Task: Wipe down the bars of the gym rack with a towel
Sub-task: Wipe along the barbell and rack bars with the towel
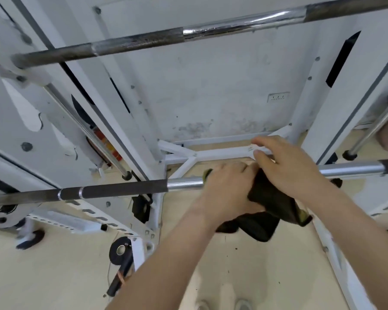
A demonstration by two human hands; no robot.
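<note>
Your left hand [224,189] is curled over the lower bar [121,190], knuckles up and back of the hand toward you, with the fingers wrapped around the dark towel [269,204] and the bar together. A yellow-green edge of the cloth peeks out at the fingertips. That bar lies almost level across your view, its long axis running left to right and rising slightly toward the right. The part left of your grip is dark and knurled, and bright chrome shows on either side of your hands. The towel is bunched over the chrome middle section, and most of it hangs below the bar between your wrists. Your right hand [285,166] sits just beside the left, palm down on top of the towel, with its fingers reaching loosely forward past the bar. Whether it pinches the cloth or only rests on it cannot be told. Both forearms reach up and forward from below, the left from the bottom centre and the right from the right edge. The upper bar [211,30] crosses higher up, also rising to the right, between the white uprights of the rack [323,130]. Below lies the pale floor [54,276], where the toes of your shoes [243,304] show.
</note>
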